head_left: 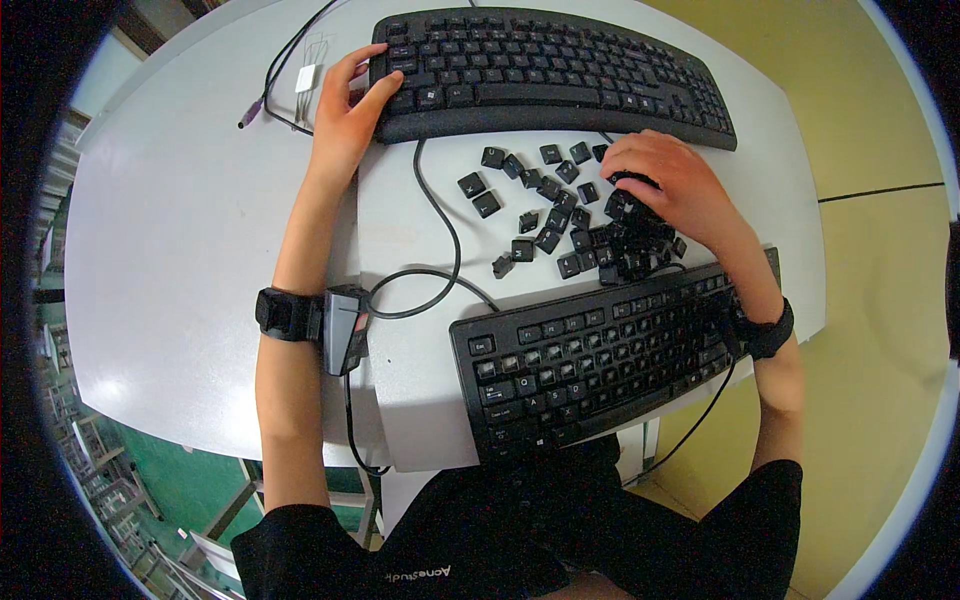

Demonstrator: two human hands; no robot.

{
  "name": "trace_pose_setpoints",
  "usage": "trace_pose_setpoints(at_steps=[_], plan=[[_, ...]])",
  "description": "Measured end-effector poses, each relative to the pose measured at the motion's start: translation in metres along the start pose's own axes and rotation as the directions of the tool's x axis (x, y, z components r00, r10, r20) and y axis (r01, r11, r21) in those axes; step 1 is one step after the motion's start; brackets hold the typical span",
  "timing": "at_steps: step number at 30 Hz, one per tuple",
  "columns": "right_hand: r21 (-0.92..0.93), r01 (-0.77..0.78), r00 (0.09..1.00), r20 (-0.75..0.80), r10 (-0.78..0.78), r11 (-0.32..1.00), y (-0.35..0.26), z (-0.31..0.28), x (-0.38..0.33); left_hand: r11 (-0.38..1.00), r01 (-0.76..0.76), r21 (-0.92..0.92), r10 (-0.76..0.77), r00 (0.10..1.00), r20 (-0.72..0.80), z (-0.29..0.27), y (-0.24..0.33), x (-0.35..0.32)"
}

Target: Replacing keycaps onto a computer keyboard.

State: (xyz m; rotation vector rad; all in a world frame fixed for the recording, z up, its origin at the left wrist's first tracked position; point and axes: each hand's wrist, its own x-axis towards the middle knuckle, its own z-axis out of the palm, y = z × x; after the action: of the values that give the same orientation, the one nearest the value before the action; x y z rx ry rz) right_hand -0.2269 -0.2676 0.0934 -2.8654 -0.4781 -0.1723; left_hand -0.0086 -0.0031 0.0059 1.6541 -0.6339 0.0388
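My left hand (345, 112) rests on the left end of the far black keyboard (560, 70), with fingers on its corner keys. My right hand (672, 185) lies curled over a pile of loose black keycaps (545, 205) scattered between the two keyboards, fingertips touching the keycaps at the pile's right side. Whether it pinches one is hidden under the fingers. A second black keyboard (600, 350) lies closer to me, tilted, with some keys removed. Both wrists wear black bands.
The white table (190, 230) carries a small grey device (343, 328) by my left wrist. A black cable (440, 220) loops from the far keyboard. A thin cable with a white adapter (305, 78) lies at the back left. Yellow floor shows at the right.
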Motion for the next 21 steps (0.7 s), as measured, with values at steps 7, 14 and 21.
trace_pose_setpoints(at_steps=[7,14,21], plan=[[-0.016,-0.058,0.998,-0.032,0.057,0.998,-0.007,-0.002,0.001,0.999,-0.032,0.042,0.032,0.999,-0.002,-0.002,0.000,-0.001],[-0.014,0.016,0.999,-0.042,-0.016,1.000,0.000,0.010,0.005,1.000,0.002,-0.010,-0.002,1.000,0.003,-0.006,-0.004,-0.004],[-0.085,-0.059,0.988,-0.144,0.046,0.995,0.004,0.002,0.013,1.000,0.000,0.006,0.000,1.000,0.005,-0.001,0.002,-0.001]])
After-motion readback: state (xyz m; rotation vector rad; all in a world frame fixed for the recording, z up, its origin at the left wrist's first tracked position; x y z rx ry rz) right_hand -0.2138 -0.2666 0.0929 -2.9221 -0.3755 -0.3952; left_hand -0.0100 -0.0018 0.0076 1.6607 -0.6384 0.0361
